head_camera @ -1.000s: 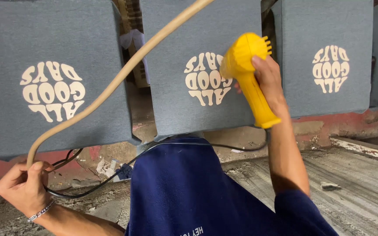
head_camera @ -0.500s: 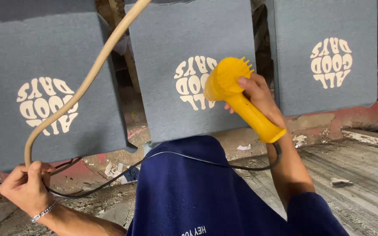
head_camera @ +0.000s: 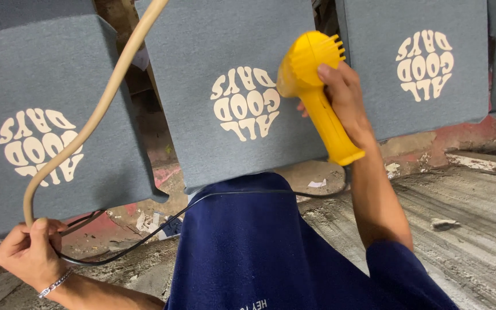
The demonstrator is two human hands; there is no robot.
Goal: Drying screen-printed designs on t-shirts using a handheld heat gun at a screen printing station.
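My right hand (head_camera: 343, 97) grips the handle of a yellow heat gun (head_camera: 311, 86), its nozzle pointed at the cream print on the middle grey fabric panel (head_camera: 202, 46). My left hand (head_camera: 27, 252) at the lower left is closed around a beige hose (head_camera: 96, 112) that arcs up and out of the top of the view, together with a thin black cable (head_camera: 162, 224) that runs across my dark blue shirt (head_camera: 248, 252) toward the heat gun's base.
Two more grey printed panels hang at the left (head_camera: 58, 69) and right (head_camera: 420, 109). Below them lie a worn red-painted ledge (head_camera: 460, 135) and a rough concrete floor (head_camera: 466, 229) with bits of debris.
The heat gun has swung left and slightly up, from beside the middle print to right against it. My left hand has stayed low with the hose.
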